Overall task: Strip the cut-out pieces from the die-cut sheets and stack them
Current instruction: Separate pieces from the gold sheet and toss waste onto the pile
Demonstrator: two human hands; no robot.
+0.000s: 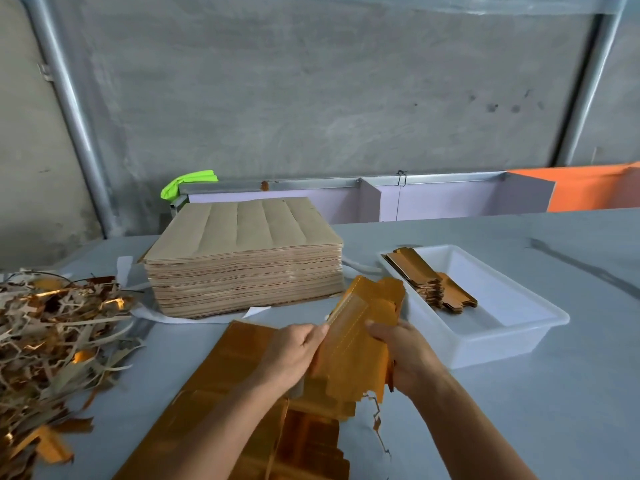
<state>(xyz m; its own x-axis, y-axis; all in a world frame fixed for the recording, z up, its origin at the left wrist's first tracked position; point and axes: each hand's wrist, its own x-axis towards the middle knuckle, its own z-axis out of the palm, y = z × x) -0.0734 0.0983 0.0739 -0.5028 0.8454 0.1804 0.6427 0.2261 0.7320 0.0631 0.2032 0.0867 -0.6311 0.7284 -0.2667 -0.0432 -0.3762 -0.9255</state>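
Note:
Both hands hold a bundle of gold cut-out pieces (360,337) above the table, tilted up toward the right. My left hand (294,351) grips the bundle's left edge and my right hand (405,355) grips its right side. Under the hands lies a gold die-cut sheet (214,393), partly stripped, with torn edges. A stack of stripped gold pieces (433,282) lies in a white plastic tray (502,330) to the right. A tall pile of die-cut sheets (246,258), brown side up, stands behind the hands.
A heap of waste strips (52,334), brown and gold, covers the table's left side. A thin torn scrap (377,424) lies near my right forearm. A low white partition (433,199) and an orange board (588,188) stand at the table's far edge, with a green cloth (187,183).

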